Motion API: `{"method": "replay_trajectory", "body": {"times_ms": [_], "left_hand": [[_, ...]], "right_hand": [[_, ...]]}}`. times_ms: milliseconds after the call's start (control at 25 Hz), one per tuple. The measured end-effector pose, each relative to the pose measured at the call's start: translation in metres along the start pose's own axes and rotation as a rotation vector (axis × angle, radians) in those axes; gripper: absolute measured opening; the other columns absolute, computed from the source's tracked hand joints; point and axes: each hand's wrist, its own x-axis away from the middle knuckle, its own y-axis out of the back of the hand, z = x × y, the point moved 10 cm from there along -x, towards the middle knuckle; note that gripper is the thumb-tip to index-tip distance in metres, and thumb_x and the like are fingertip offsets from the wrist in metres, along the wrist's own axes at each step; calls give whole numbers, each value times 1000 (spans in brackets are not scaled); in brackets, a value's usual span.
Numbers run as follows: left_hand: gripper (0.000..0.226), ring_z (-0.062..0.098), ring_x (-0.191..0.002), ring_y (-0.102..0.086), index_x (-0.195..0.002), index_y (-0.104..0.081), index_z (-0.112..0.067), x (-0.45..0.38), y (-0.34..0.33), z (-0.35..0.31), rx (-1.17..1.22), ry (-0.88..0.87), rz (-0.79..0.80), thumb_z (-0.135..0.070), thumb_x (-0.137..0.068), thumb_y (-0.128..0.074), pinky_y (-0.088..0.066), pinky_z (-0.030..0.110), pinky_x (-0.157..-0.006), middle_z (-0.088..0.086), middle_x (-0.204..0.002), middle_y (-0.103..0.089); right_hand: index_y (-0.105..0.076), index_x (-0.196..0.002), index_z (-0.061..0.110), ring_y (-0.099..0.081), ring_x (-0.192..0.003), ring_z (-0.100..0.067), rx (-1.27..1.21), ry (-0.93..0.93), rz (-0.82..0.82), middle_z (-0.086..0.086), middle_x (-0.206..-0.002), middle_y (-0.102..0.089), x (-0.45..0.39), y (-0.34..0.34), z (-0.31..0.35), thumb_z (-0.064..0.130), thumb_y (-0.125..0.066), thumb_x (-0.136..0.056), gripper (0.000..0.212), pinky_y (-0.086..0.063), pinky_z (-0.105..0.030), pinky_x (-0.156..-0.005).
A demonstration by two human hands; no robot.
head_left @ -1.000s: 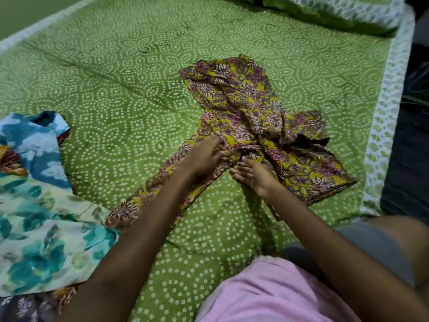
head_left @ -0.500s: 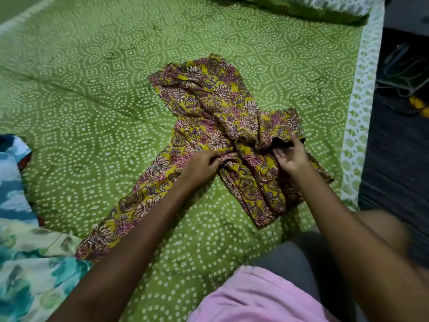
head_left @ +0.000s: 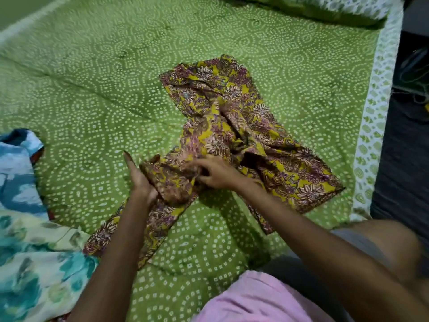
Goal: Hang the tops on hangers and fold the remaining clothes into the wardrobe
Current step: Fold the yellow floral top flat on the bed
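A yellow garment with a maroon floral print (head_left: 234,117) lies crumpled in the middle of the green bed. One long strip of it trails toward the lower left. My left hand (head_left: 139,180) is palm up under a folded bunch of that fabric, fingers stretched out. My right hand (head_left: 213,173) presses and pinches the same bunch from the right, fingers curled into the cloth. Both hands meet at the garment's near middle.
A green bedsheet with white dotted rings (head_left: 92,89) covers the bed; its white border (head_left: 373,112) marks the right edge, with dark floor and cables beyond. A pile of blue and teal printed clothes (head_left: 27,240) lies at the left. My pink top (head_left: 250,298) shows at the bottom.
My right hand moved left from the garment's right part to meet my left hand. The left hand turned palm up and part of the long strip is now gathered between both hands.
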Motion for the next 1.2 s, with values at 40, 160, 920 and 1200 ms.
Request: {"method": "replay_trajectory", "body": {"times_ms": [40,160,920,1200], "left_hand": [[81,24,-95,-67,-107,-71,-14,0,13,1,-83,37,-15,-80,-69,-46,-52,47,-87,10,-104,-70],[61,29,-106,-61,-108,-63,-8,-4,31,2,-290,62,-9,-51,-67,-75,-49,46,-91,13,-109,-67],[47,29,-81,-60,-91,-69,-15,67,124,-44,-591,-13,-156,-46,-97,-34,-49,37,-76,15,-95,-67],[73,34,-90,-63,-86,-61,-11,77,146,-66,-773,-193,-409,-79,-59,-59,-50,47,-86,17,-97,-66]], "right_hand": [[-46,-137,22,-45,-119,-23,67,-16,12,-9,-127,-52,-1,-10,-1,11,-56,-88,51,-28,-30,-101],[-47,-134,19,-37,-127,-25,350,11,-29,-5,-133,-48,0,-26,0,12,-62,-82,55,-25,-44,-108],[-48,-130,18,-58,-99,-23,-249,151,31,-10,-114,-62,25,-118,113,9,-62,-78,55,-47,-33,-86],[-42,-117,13,-55,-92,-19,-487,-141,-341,-2,-112,-48,49,-106,93,28,-77,-73,58,-53,-38,-75]]}}
